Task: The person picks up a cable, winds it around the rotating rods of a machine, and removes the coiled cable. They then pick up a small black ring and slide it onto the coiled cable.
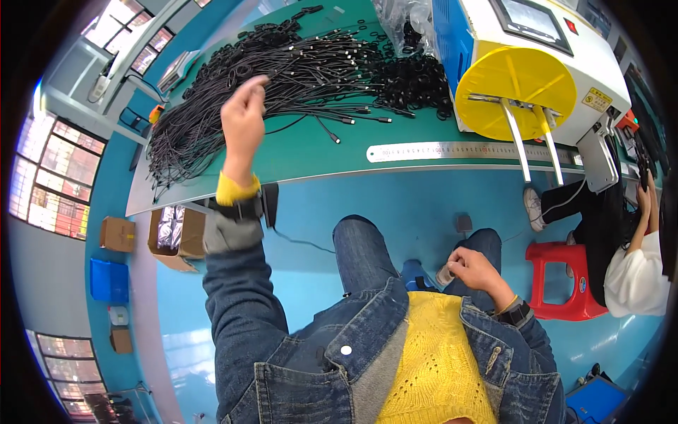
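Note:
Over the near edge of a big heap of black cables [282, 78] with silver plug ends, my left hand [244, 113] is raised, its fingers curled together. Whatever may be between those fingers cannot be made out. Low over my right thigh is my right hand [474, 270], thumb and fingers drawn together. A small pale, rounded thing [445, 275] shows beside its fingertips; whether the fingers touch it is unclear. Several cable ends stick out of the heap toward the table's front edge, to the right of my left hand.
A steel ruler [438, 151] lies along the green table [304, 152]. At right stands a white-and-blue machine [551, 63] with a yellow disc [515, 85] and two projecting metal bars. Another person [635, 275] sits at far right near a red stool [565, 283]. An open carton [176, 237] stands left.

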`<state>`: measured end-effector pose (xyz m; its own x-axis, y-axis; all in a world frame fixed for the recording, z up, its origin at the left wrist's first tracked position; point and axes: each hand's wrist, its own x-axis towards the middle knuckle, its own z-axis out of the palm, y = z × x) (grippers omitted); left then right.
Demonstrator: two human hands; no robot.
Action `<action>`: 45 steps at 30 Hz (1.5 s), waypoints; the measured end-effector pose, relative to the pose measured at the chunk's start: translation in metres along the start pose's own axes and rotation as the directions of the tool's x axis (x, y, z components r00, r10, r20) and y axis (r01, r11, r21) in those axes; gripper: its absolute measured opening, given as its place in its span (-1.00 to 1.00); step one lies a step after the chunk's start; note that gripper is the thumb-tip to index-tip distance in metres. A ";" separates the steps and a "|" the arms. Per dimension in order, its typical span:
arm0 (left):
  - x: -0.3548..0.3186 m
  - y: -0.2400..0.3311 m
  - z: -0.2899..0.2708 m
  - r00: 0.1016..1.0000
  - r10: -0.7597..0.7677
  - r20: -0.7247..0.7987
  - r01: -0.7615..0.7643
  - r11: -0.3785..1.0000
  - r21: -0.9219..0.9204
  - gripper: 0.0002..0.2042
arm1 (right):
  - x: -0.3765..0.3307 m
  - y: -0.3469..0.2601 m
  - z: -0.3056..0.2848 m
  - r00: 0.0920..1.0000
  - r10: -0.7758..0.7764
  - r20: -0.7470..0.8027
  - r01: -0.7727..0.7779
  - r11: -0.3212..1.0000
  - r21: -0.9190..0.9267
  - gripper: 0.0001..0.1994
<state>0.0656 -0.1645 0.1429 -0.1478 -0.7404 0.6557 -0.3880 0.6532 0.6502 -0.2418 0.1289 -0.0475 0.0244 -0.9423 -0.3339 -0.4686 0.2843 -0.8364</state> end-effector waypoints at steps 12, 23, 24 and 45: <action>-0.138 0.127 0.040 0.896 0.103 0.431 -0.067 0.993 -0.098 -0.84 | -0.040 -0.102 -0.062 0.239 -0.858 -0.455 0.371 0.514 -0.773 -0.59; -0.113 0.205 0.127 0.761 0.257 0.595 -0.189 0.966 -0.175 -0.88 | -0.054 -0.094 -0.128 0.053 -0.846 -0.531 0.220 0.529 -0.820 -0.68; -0.106 0.205 0.144 0.822 0.257 0.509 -0.182 0.964 -0.192 -0.88 | -0.046 -0.097 -0.138 0.018 -0.839 -0.544 0.201 0.536 -0.820 -0.72; -0.060 0.162 0.225 0.912 0.098 0.398 0.057 0.931 -0.361 -0.85 | 0.044 -0.070 -0.167 0.142 -0.494 -0.858 0.268 0.853 -0.447 -0.88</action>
<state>-0.1933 -0.0499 0.1227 -0.5347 -0.6743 0.5094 -0.0415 0.6230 0.7811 -0.3554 0.0379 0.0694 -0.5224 -0.4259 0.7387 -0.7882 -0.0894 -0.6089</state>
